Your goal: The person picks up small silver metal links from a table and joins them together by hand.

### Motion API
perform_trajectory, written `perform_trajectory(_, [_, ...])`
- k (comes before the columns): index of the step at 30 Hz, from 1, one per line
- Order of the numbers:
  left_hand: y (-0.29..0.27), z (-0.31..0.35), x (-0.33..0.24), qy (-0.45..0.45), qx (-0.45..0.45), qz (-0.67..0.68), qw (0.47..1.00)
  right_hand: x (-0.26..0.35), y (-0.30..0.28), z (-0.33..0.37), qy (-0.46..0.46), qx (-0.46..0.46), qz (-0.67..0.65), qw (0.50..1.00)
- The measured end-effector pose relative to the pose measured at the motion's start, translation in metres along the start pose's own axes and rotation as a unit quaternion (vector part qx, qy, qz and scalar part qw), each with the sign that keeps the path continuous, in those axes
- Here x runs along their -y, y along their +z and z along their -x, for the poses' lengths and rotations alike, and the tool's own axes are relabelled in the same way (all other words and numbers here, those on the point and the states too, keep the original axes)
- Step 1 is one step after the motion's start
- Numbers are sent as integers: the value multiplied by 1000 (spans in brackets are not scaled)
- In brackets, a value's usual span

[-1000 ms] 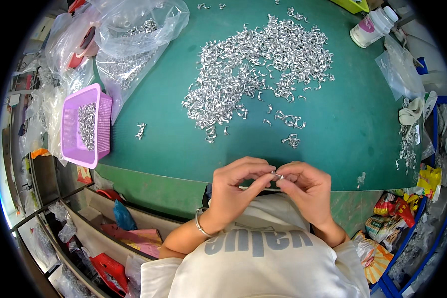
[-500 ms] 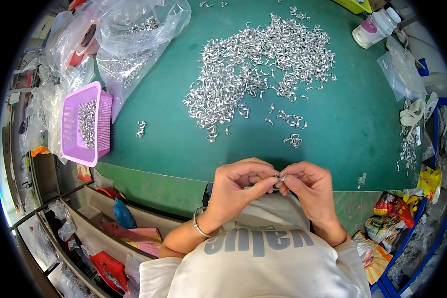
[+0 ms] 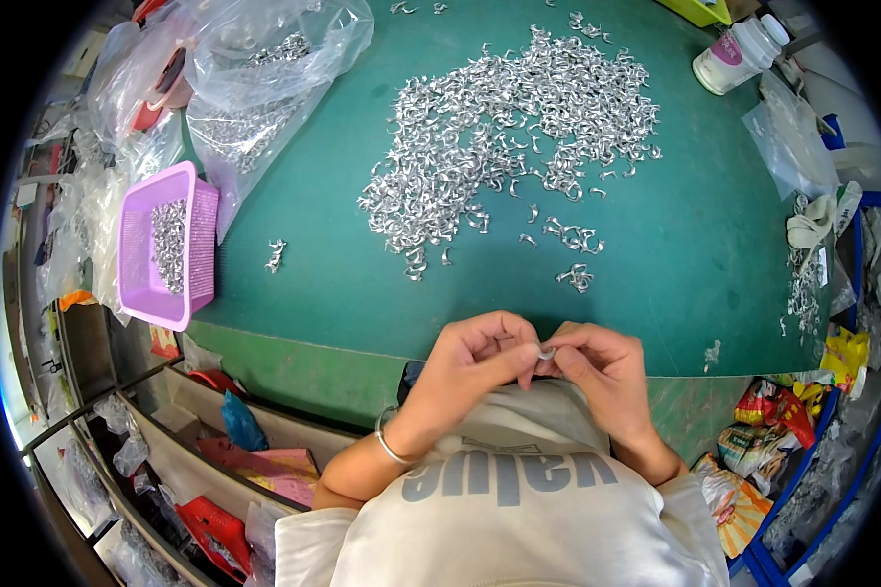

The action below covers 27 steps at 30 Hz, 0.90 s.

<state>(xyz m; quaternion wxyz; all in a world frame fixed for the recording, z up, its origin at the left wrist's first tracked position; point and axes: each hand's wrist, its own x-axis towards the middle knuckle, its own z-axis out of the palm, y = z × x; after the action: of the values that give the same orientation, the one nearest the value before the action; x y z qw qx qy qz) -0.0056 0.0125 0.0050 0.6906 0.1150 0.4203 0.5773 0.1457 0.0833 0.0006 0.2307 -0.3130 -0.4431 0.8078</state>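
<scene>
Both my hands meet in front of me at the near edge of the green table (image 3: 362,303). Thumb and fingers of my left hand (image 3: 485,357) are pinched on a small curved silvery metal piece (image 3: 546,353). My right hand (image 3: 599,367) pinches the same piece from the other side, fingertips almost touching the left ones. The fingers hide most of it. Beyond them lies a wide heap of similar curved metal pieces (image 3: 440,176). A few loose pieces (image 3: 575,278) lie between the heap and my hands.
At the left stands a purple basket (image 3: 201,254) partly filled with metal pieces, beside a clear plastic bag (image 3: 264,108) holding more. A white bottle (image 3: 739,56) is at the far right. Below the table's left side are compartments (image 3: 294,440); blue shelving (image 3: 866,440) stands at right.
My hands have shifted slightly, the left fingers turning and the metal piece tilting between the fingertips. The heap and basket stay as they were.
</scene>
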Motion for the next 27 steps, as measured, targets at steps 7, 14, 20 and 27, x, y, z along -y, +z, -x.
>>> perform_trajectory(7, [-20, -11, 14, -88, 7, 251, 964, -9, -35, -33, -205, -203, 569, 770])
perform_trajectory(14, [-28, -17, 22, -77, -22, 145, 986, -26, -39, -42, -254, -170, 638, 707])
perform_trajectory(20, [-19, -22, 34, 23, -65, -28, 997, -15, -44, -39, -276, -180, 527, 783])
perform_trajectory(27, [-6, -23, 28, 227, -49, -308, 923, -1, -17, -19, -230, -91, 461, 852])
